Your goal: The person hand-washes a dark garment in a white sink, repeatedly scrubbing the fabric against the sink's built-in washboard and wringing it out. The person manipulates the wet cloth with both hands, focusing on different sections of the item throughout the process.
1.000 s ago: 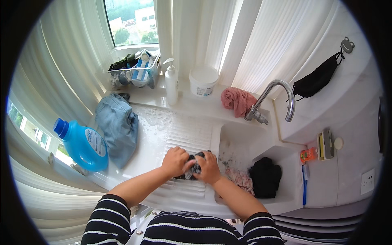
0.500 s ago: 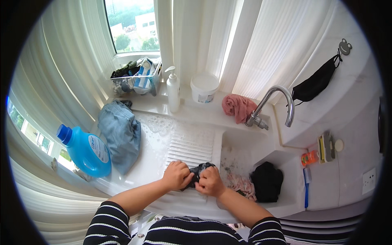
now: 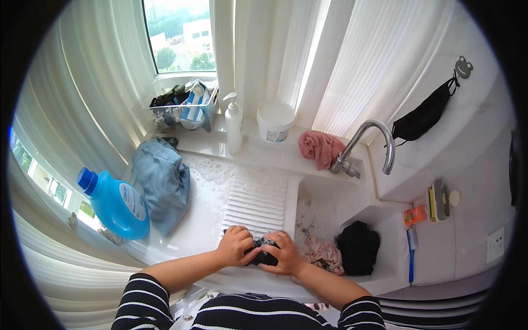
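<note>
A wet black cloth (image 3: pixel 264 257) with a little foam on it is bunched between my two hands at the near end of the ribbed washboard (image 3: pixel 256 203). My left hand (image 3: pixel 236 245) is closed on its left part, and my right hand (image 3: pixel 281 254) grips its right part, fingers curled over. The cloth's exact kind cannot be made out. Right of my right hand, in the sink basin (image 3: pixel 324 192), lie a pink patterned cloth (image 3: pixel 324 253) and a folded black cloth (image 3: pixel 358 247).
Light-blue denim (image 3: pixel 160 179) and a blue detergent bottle (image 3: pixel 116 203) stand left. Behind are a pump bottle (image 3: pixel 234 126), white bucket (image 3: pixel 275 121), pink towel (image 3: pixel 319 148) and clear bin (image 3: pixel 190 107). The curved faucet (image 3: pixel 379 129) overhangs the basin; a blue brush (image 3: pixel 411 256) is right.
My right hand has spread and rolled over the black cloth, and the cloth is bunched differently. My left hand has shifted slightly downward, still holding it.
</note>
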Tool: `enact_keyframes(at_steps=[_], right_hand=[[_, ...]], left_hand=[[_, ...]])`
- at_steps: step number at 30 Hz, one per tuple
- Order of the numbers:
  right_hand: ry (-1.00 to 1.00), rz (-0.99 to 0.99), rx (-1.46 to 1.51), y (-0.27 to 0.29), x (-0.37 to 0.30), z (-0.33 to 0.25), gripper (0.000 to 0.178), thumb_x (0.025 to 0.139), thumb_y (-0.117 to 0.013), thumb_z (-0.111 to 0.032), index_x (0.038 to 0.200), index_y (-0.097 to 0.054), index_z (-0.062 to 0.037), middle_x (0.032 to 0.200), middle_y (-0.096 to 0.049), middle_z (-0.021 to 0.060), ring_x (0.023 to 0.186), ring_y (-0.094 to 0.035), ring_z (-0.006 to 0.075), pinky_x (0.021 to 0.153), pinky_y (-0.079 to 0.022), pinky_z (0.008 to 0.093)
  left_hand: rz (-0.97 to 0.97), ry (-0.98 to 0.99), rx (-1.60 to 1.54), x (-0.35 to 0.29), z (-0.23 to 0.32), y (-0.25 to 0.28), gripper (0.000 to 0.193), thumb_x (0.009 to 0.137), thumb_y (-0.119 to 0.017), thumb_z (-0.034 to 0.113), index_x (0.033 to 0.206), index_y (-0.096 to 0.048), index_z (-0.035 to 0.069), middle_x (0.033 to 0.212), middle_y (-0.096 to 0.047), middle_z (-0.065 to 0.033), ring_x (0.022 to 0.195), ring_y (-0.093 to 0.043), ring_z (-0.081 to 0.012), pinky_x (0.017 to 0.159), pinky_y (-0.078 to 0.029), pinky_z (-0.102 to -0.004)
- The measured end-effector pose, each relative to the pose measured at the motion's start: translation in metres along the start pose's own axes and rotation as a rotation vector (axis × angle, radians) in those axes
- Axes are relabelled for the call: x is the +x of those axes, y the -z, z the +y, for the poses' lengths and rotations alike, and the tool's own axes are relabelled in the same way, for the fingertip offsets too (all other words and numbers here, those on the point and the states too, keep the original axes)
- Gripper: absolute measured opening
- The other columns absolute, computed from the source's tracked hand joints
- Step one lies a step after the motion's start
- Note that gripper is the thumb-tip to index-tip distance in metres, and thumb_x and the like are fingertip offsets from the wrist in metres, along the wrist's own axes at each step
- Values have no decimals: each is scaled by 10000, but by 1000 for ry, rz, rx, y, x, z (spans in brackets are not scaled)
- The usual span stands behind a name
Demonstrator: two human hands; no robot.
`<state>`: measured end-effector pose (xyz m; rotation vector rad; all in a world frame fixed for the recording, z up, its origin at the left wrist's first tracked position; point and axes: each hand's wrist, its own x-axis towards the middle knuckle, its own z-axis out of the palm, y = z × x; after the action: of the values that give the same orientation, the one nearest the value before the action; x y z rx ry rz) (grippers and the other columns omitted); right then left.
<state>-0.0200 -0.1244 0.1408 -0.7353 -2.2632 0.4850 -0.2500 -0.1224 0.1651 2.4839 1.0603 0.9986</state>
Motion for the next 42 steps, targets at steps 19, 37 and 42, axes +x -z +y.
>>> enact_keyframes(at_steps=[19,37,42], right_hand=[[-2,129,-56,-10,29,26,371,724,-773,-196,1060,-642,-108,970,-579,89,930,-570,292,840,-447,407],[-152,4,-139,-11,39,36,451,603,-819,-381,899,-619,-108,1190,-571,146,1104,-529,345,913,-405,474],[-505,196,-268,-23,74,63,526,650,-774,-393,1070,-611,-123,1360,-491,188,1274,-425,396,1022,-342,515]], left_hand=[[55,-26,181,17,-9,-12,255,752,-711,198,587,-540,105,685,-523,-81,707,-516,-297,668,-395,-415],[69,137,156,37,-19,-23,241,792,-721,280,728,-600,83,837,-558,-101,784,-503,-326,712,-394,-433],[167,537,379,79,-51,-33,568,817,-699,520,1126,-625,49,1248,-540,-218,1192,-476,-391,980,-357,-529]])
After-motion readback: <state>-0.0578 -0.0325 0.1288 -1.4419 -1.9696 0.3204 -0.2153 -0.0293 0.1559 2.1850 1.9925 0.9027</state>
